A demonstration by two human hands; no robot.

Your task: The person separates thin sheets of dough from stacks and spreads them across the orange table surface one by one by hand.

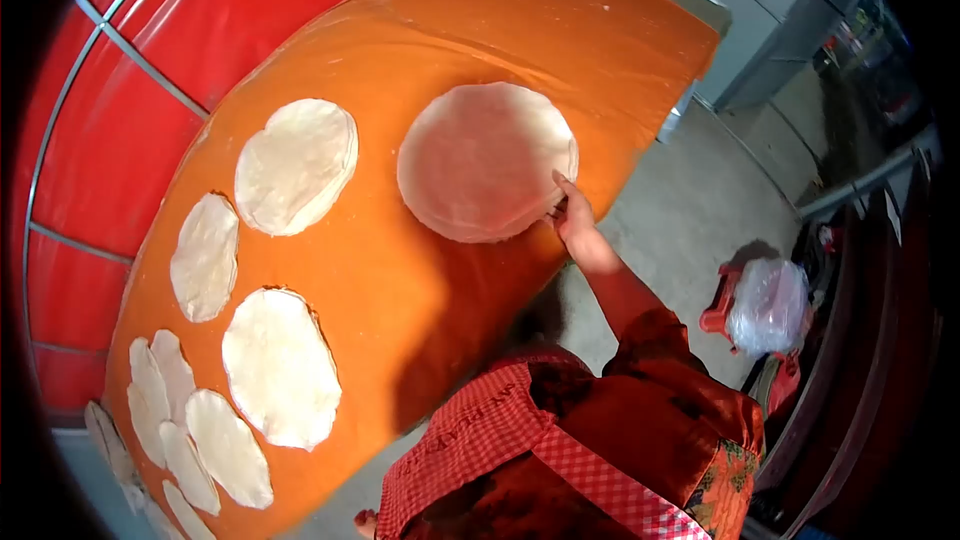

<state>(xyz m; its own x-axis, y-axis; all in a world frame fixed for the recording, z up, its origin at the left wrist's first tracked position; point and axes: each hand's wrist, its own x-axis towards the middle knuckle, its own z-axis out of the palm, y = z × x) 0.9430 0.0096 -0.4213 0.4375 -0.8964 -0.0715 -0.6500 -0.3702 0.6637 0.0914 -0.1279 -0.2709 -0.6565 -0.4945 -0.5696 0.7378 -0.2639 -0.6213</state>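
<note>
My right hand (573, 217) is at the near right edge of a stack of round, flat dough sheets (485, 160). Its fingers are closed on the rim, and the stack lies flat on the orange-covered table (400, 310). My shadow darkens most of the top sheet. Only a small part of my left hand (366, 523) shows at the bottom, beside the red checked apron; its fingers are too little visible to read. To the left lie another dough stack (297, 167), a smaller one (205, 258) and a large one (282, 367).
Several smaller dough rounds (229, 448) lie at the table's lower left end, some overlapping. A red plastic-covered wall with metal bars (150, 65) borders the far side. On the floor at right stands a red stool (720, 310) with a clear plastic bag (769, 306).
</note>
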